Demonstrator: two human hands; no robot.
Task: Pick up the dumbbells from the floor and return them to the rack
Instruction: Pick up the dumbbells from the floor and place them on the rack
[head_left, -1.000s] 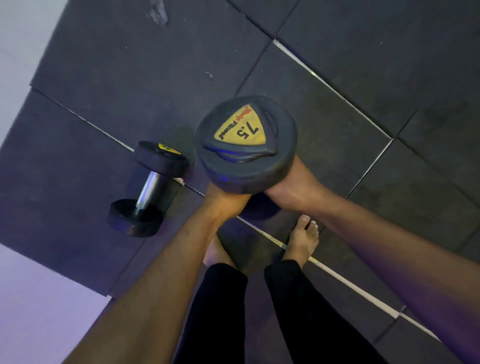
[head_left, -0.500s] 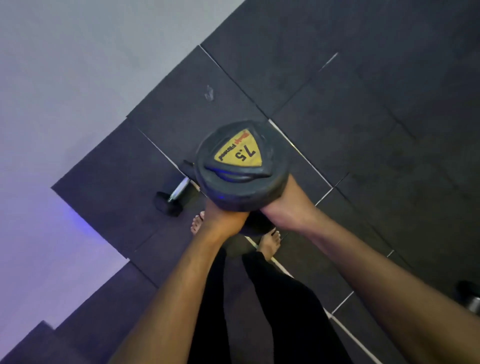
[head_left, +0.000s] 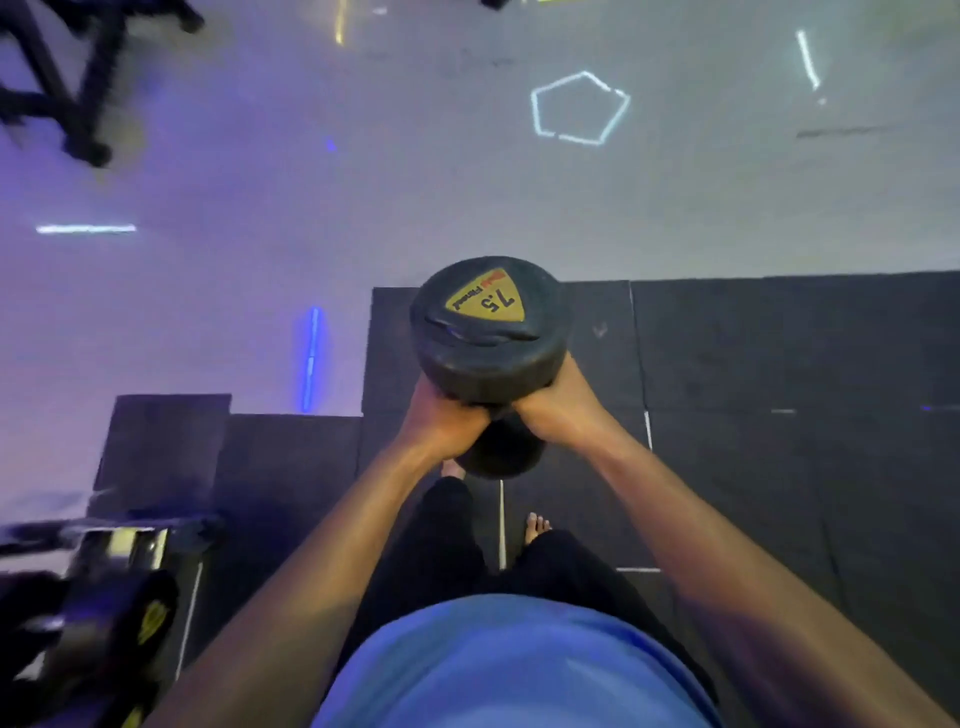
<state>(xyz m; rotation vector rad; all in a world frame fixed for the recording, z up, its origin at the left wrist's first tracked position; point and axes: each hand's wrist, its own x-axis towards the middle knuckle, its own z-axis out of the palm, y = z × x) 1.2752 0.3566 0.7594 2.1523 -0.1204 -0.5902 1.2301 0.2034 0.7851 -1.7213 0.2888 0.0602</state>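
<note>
Holding the dumbbell (head_left: 488, 332) upright, left hand (head_left: 447, 423) and right hand (head_left: 558, 410) grip its middle, rack (head_left: 104, 587) low on the left.

Open pale floor (head_left: 467, 171) was seen ahead, beyond the edge of the dark rubber mats (head_left: 779, 389); nothing stood on it in the middle or to the right. At far upper left a dark frame (head_left: 57, 88), blurred, was noted on that floor. At lower left, close beside the left forearm, a blurred rack (head_left: 119, 551) with a black dumbbell head (head_left: 140, 618) was recorded, closing off that side. The space directly in front of the body was taken up by the dumbbell (head_left: 488, 332), gripped upright by the left hand (head_left: 441, 426) and right hand (head_left: 561, 415). Mats to the right lay bare.
</note>
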